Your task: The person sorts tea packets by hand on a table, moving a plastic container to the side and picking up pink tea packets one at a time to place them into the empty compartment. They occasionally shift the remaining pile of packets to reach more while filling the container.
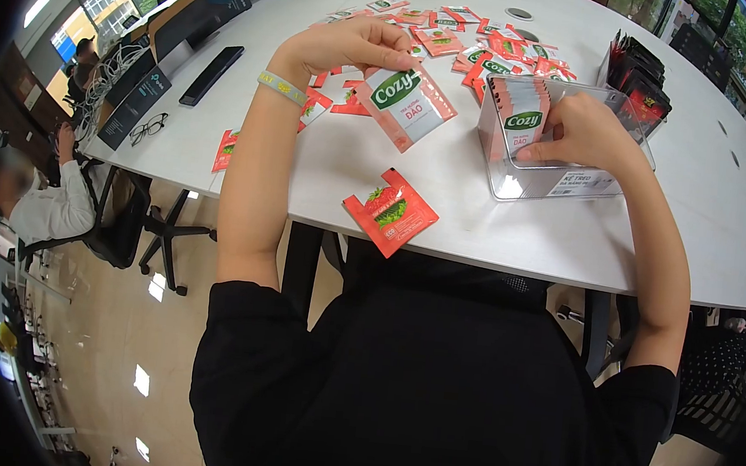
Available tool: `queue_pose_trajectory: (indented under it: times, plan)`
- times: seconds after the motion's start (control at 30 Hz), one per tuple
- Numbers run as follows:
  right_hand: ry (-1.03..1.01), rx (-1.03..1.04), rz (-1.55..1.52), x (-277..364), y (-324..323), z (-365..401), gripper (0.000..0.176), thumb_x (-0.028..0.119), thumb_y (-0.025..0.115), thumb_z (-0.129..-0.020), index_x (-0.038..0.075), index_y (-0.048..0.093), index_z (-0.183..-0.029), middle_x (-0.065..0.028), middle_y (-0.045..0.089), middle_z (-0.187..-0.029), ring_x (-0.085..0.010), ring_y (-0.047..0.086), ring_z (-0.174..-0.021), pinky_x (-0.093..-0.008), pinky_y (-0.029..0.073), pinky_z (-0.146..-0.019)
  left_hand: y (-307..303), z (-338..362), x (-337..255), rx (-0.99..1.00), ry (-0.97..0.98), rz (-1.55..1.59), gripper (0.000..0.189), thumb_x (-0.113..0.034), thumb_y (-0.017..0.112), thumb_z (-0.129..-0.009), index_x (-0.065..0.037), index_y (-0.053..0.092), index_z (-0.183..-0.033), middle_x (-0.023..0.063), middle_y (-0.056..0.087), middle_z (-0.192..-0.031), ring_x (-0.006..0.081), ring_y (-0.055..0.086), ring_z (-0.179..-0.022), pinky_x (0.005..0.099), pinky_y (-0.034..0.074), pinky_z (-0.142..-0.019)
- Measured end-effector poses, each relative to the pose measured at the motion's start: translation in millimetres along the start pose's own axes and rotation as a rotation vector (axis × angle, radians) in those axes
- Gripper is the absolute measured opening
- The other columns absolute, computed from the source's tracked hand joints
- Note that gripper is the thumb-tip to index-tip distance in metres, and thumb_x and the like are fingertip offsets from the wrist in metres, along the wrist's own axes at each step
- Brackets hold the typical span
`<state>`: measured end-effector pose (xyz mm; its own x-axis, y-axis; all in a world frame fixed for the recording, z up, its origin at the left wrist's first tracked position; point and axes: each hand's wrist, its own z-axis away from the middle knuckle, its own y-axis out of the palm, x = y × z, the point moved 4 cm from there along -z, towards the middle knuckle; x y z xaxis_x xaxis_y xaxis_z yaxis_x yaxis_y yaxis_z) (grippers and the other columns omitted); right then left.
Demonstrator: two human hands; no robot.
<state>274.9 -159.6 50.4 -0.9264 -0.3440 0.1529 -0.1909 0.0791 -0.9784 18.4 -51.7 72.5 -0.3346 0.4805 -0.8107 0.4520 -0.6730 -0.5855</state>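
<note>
My left hand [349,46] pinches a pink-and-white Cozy tea sachet [409,105] by its top edge, above the table. My right hand [590,135] reaches into a clear plastic bin [506,184]. Its thumb and fingers close on peach-coloured Cozy sachets [525,122] standing upright at the bin's left end; some fingertips are hidden behind them. Nearer to me, a red sachet with a strawberry picture [392,212] lies on the table by the front edge. Beyond my left hand spreads a loose pile of red and pink sachets [499,65].
Dark packets [639,79] stand behind the bin. On the left of the white table [703,217] lie a black phone [212,75] and glasses [149,128], near dark boxes [193,13]. A person in a white top [61,201] sits at the left.
</note>
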Motion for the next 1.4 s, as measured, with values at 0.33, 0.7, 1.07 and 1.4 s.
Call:
queue_pose_trajectory:
  times: [0.33,0.7,1.07,1.4]
  plan:
    - [-0.045,0.039,-0.046,0,3,-2,0.045,0.045,0.075,-0.066,0.002,0.067,-0.056,-0.0101,0.058,-0.049,-0.0232,0.056,-0.045,-0.0319,0.044,-0.05,0,-5,9,-0.037,-0.005,-0.032,0.03,-0.041,0.066,-0.082,-0.014,0.061,-0.07,-0.0082,0.048,-0.061,0.0026,0.041,-0.057,0.02,0.032,-0.054]
    - [-0.07,0.076,-0.106,3,4,-1,0.033,0.027,0.077,-0.069,-0.004,0.068,-0.064,-0.0134,0.063,-0.056,-0.0213,0.058,-0.047,-0.0299,0.044,-0.049,2,-4,8,-0.057,-0.065,-0.024,0.03,-0.041,0.068,-0.08,-0.013,0.063,-0.071,-0.0075,0.051,-0.062,0.0032,0.043,-0.057,0.0193,0.034,-0.056]
    - [-0.134,0.355,-0.565,12,4,5,0.03,0.017,0.066,-0.084,0.003,0.065,-0.11,-0.0026,0.067,-0.078,-0.0056,0.055,-0.066,-0.023,0.044,-0.058,4,-2,7,-0.01,-0.105,-0.062,0.025,-0.033,0.063,-0.086,-0.013,0.057,-0.072,-0.0095,0.046,-0.064,0.0015,0.04,-0.061,0.0197,0.031,-0.056]
    - [-0.165,0.44,-0.615,15,4,8,0.04,0.018,0.059,-0.09,0.003,0.052,-0.126,-0.0074,0.068,-0.098,-0.009,0.06,-0.085,-0.0239,0.046,-0.077,3,-6,14,0.03,-0.096,-0.058,0.024,-0.031,0.063,-0.086,-0.012,0.058,-0.072,-0.0097,0.047,-0.064,0.0006,0.04,-0.06,0.0191,0.032,-0.055]
